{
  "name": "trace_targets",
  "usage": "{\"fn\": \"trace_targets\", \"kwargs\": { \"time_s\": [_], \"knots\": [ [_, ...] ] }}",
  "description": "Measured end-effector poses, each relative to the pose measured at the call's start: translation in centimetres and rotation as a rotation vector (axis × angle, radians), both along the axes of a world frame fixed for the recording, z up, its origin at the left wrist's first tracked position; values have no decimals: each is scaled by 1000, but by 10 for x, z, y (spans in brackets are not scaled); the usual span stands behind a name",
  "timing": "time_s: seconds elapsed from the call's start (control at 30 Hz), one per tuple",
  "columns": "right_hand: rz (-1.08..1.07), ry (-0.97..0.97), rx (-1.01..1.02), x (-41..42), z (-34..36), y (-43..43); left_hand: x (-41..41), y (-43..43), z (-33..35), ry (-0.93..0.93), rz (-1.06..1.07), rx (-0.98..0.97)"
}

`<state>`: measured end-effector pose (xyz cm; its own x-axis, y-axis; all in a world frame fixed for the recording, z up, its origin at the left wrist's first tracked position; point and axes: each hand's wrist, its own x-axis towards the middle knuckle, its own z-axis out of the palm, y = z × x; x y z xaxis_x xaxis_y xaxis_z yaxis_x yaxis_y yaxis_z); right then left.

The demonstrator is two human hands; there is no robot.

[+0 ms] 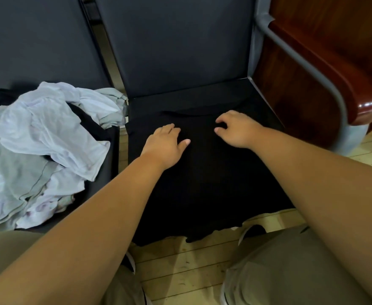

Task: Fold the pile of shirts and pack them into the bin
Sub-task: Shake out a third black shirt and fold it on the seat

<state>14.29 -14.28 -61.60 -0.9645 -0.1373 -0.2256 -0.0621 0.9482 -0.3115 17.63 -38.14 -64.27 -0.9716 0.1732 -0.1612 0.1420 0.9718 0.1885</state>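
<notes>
A black shirt lies spread flat over the seat of the right-hand chair, its lower hem hanging off the front edge. My left hand rests palm down on its upper part, fingers straight. Just to the right, my right hand touches the cloth with loosely curled fingers near a fold line; I cannot see cloth pinched between them. A crumpled pile of white, pale grey and dark shirts sits on the left-hand chair. No bin is in view.
Two dark upholstered chairs stand side by side, with a narrow gap between the seats. A grey metal frame and a glossy wooden armrest border the right chair. My knees in khaki trousers and a pale plank floor fill the foreground.
</notes>
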Motion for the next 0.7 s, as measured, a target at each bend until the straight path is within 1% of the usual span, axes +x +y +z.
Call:
{"fn": "trace_targets", "kwargs": {
  "time_s": [0.1, 0.2, 0.3, 0.4, 0.47, 0.53, 0.6, 0.7],
  "knots": [
    [152, -31, 95, -4, -5, -6, -6, 7, -6, 22, 14, -4],
    [161, -45, 168, -15, -13, -8, 0, 11, -21, 99, 37, 2],
    [63, -101, 231, -30, -18, -7, 7, 11, -32, 171, 47, 31],
    [-136, -134, 317, -40, -19, -6, 4, 8, -36, 188, 47, 47],
    [-267, -127, 331, -39, -19, -4, 4, 7, -37, 190, 48, 50],
    [-315, -67, 320, -36, -19, -5, 5, 8, -38, 196, 51, 51],
    [-240, 52, 296, -31, -17, -9, 5, 8, -38, 199, 56, 56],
    [15, 163, 220, -21, -14, -21, 4, 8, -38, 207, 57, 55]
  ]
}}
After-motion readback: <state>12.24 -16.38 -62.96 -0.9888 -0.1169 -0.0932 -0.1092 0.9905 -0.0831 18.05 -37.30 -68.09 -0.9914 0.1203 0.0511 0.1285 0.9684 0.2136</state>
